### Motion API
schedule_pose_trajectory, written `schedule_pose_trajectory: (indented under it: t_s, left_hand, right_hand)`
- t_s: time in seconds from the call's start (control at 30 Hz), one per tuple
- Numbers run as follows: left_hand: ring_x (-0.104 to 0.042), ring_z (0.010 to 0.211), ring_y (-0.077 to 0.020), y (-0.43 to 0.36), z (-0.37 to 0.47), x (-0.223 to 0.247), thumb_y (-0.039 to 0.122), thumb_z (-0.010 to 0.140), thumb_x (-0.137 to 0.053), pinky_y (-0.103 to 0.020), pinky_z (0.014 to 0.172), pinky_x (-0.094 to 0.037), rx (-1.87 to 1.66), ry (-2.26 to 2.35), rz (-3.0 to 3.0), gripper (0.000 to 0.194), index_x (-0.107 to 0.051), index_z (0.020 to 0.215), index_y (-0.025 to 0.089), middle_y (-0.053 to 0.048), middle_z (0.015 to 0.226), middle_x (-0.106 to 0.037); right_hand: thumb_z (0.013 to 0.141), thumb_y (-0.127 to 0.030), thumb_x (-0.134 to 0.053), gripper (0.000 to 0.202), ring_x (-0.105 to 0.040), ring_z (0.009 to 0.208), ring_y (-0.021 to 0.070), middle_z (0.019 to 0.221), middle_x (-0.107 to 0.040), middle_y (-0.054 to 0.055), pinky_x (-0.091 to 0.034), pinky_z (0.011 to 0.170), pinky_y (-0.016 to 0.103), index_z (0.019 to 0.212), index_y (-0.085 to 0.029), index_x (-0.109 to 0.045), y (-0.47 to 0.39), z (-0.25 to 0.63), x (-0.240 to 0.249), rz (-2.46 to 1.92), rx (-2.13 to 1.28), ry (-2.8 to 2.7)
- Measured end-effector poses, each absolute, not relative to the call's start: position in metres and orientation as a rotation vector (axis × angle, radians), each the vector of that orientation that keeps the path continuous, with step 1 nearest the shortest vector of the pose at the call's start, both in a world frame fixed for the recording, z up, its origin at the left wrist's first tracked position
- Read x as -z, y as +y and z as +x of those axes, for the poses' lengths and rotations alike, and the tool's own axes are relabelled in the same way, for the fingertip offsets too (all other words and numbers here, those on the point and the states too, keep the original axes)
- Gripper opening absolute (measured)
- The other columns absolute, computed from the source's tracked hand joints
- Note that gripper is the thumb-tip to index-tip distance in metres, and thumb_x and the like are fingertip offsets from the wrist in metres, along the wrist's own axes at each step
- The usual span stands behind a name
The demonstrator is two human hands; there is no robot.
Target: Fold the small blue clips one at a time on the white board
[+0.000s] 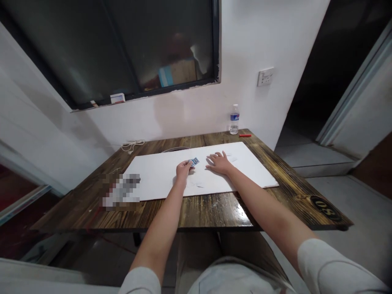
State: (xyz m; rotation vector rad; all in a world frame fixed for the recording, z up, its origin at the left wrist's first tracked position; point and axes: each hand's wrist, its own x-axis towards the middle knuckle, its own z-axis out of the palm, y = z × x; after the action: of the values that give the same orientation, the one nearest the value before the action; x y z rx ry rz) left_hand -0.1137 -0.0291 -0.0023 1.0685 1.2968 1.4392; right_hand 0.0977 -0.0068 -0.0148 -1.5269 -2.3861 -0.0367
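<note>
From where I stand, left hand (183, 168) pinches the card (195, 161) by one end over the board (159, 173), right hand (219, 163) spread with nothing visible in it; a slackened pinch might drop the card.

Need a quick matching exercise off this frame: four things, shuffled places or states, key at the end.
Column one
1. small blue item
2. clear bottle
3. white cable
4. right hand

Column two
A. loosely bundled near the far left corner of the table
B. spread open over the white board
C. pinched in the left hand
D. upright against the wall side, next to a red stick

Pairs: 1-C, 2-D, 3-A, 4-B
</note>
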Motion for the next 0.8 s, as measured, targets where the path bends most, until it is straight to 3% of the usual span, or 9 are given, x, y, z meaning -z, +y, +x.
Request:
schedule_pose_trajectory:
  t_s: [0.23, 0.43, 0.63, 0.8]
  left_hand:
    - [-0.064, 0.056, -0.0108, -0.028, -0.114, 0.0, 0.029, 0.068, -0.076, -0.015, 0.044, -0.046, -1.442, 1.295, 1.053, 0.027, -0.069, 0.088, 0.011, -0.005, 0.073, -0.07]
    - [-0.064, 0.058, -0.0112, -0.029, -0.116, 0.001, 0.03, 0.067, -0.077, -0.014, 0.044, -0.045, -1.448, 1.298, 1.074, 0.028, -0.07, 0.087, 0.012, -0.006, 0.073, -0.071]
    - [-0.064, 0.057, -0.0121, -0.028, -0.115, 0.0, 0.028, 0.069, -0.075, -0.016, 0.044, -0.046, -1.435, 1.31, 1.051, 0.027, -0.069, 0.089, 0.012, -0.006, 0.074, -0.07]
    - [-0.064, 0.057, -0.012, -0.029, -0.114, 0.0, 0.029, 0.069, -0.076, -0.017, 0.045, -0.048, -1.431, 1.309, 1.065, 0.028, -0.069, 0.089, 0.012, -0.005, 0.072, -0.07]
  right_hand:
    - [0.089, -0.046, -0.055, 0.038, -0.048, 0.11, 0.0272, 0.114, -0.065, 0.011, -0.033, 0.092, 0.039, 0.114, -0.021, -0.066, -0.01, 0.099, 0.004, -1.437, 0.035, -2.337]
    - [0.091, -0.034, -0.055, 0.027, -0.049, 0.107, 0.0238, 0.114, -0.065, 0.011, -0.033, 0.085, 0.031, 0.11, -0.02, -0.069, -0.01, 0.1, 0.005, -1.413, 0.11, -2.383]
    - [0.093, -0.021, -0.046, 0.027, -0.052, 0.101, 0.0233, 0.103, -0.068, 0.012, -0.032, 0.08, 0.032, 0.097, -0.018, -0.073, -0.013, 0.098, 0.002, -1.442, 0.157, -2.407]
    - [0.092, -0.02, -0.048, 0.025, -0.054, 0.099, 0.0238, 0.099, -0.068, 0.014, -0.033, 0.081, 0.032, 0.099, -0.015, -0.071, -0.013, 0.096, 0.003, -1.435, 0.195, -2.428]
